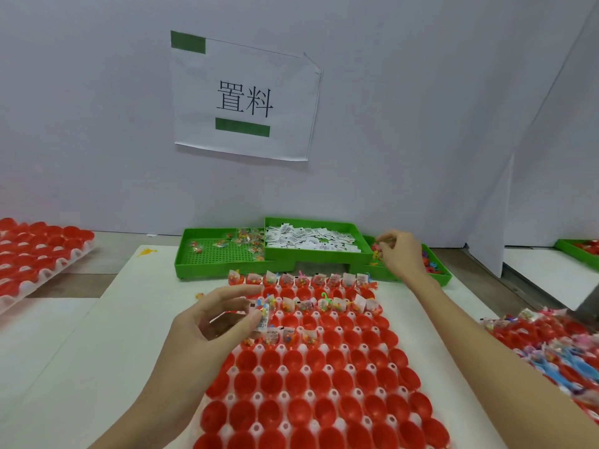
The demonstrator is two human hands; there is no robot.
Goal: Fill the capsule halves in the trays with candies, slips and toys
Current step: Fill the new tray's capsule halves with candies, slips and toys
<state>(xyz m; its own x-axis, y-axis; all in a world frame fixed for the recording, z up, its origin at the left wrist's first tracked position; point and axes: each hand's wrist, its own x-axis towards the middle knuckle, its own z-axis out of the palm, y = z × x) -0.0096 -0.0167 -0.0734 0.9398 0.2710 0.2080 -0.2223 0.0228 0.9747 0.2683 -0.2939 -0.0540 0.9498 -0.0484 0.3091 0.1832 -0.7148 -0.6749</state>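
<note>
A white tray (256,371) of red capsule halves (324,380) lies in front of me. Some halves in its far rows hold candy packets, slips and toys; the near rows hold nothing. My left hand (223,315) hovers over the tray's left side and pinches a candy packet with a slip (263,314). My right hand (400,254) reaches into the green toy bin (442,277) at the back right, its fingers curled over small coloured toys (376,251). Whether it holds one I cannot tell.
A green bin of candy packets (194,257) and a raised green bin of white slips (308,241) stand behind the tray. Another tray of red halves (35,254) lies at far left, a filled tray (551,345) at right. A white wall with a paper sign (244,98) stands behind.
</note>
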